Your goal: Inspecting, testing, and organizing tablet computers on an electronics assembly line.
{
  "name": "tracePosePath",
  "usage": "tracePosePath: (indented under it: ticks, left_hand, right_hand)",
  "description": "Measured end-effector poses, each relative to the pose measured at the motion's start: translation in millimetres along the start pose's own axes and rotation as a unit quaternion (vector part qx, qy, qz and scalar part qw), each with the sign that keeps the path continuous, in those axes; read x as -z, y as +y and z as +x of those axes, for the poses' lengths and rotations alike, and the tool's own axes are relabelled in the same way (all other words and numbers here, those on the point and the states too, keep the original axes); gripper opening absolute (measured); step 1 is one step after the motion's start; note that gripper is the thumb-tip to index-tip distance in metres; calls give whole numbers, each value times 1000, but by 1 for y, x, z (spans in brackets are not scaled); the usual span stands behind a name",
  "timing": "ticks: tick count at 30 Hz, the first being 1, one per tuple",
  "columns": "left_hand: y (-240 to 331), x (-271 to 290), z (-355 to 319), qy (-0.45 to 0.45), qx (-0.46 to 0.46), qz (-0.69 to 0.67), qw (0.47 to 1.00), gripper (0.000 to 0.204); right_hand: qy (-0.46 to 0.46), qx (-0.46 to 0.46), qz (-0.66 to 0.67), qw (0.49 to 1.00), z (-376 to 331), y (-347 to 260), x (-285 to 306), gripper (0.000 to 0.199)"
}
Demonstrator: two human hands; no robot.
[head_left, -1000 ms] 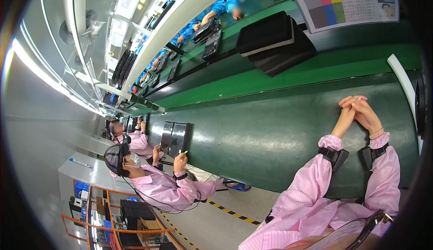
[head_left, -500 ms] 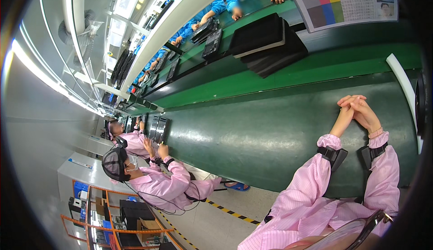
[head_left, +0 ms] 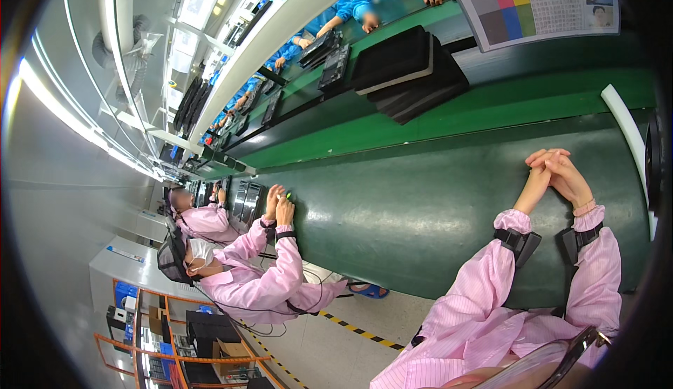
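Observation:
My left hand (head_left: 535,181) and my right hand (head_left: 570,180) rest clasped together over the green work surface (head_left: 413,213), at the right of the view. Their fingers are interlaced and folded over each other. Between them I see no object. Both wrists carry black straps with dark box-shaped units, over pink striped sleeves.
Beyond a green ledge, a stack of black flat sheets (head_left: 413,73) lies on a line with dark devices (head_left: 334,68). A printed sheet (head_left: 536,3) hangs at far right, above a white curved strip (head_left: 624,126). A co-worker in pink (head_left: 259,280) sits at left.
The black stack has shifted slightly left. The pink-sleeved co-worker leans in, hands now farther right over the surface with something small and bright green. My hands have not moved.

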State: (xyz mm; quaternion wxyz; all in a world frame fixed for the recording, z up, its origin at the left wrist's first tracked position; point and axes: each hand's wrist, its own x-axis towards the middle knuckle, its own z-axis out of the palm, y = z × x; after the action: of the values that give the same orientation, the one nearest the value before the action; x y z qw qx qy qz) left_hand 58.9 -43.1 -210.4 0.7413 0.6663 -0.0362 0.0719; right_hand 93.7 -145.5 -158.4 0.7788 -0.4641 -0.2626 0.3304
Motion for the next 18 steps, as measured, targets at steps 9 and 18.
tracePosePath:
  ticks: [9, 18]
  left_hand:
    - [33, -3, -11, 16, 3, 23, 1000, 27]
    - [24, 0, 5, -64, -40, 29, 997, 55]
  right_hand:
    - [7, 4, 8, 1000, -1, -2, -6, 30]
    - [11, -86, -42, 995, -20, -24, 1, 38]
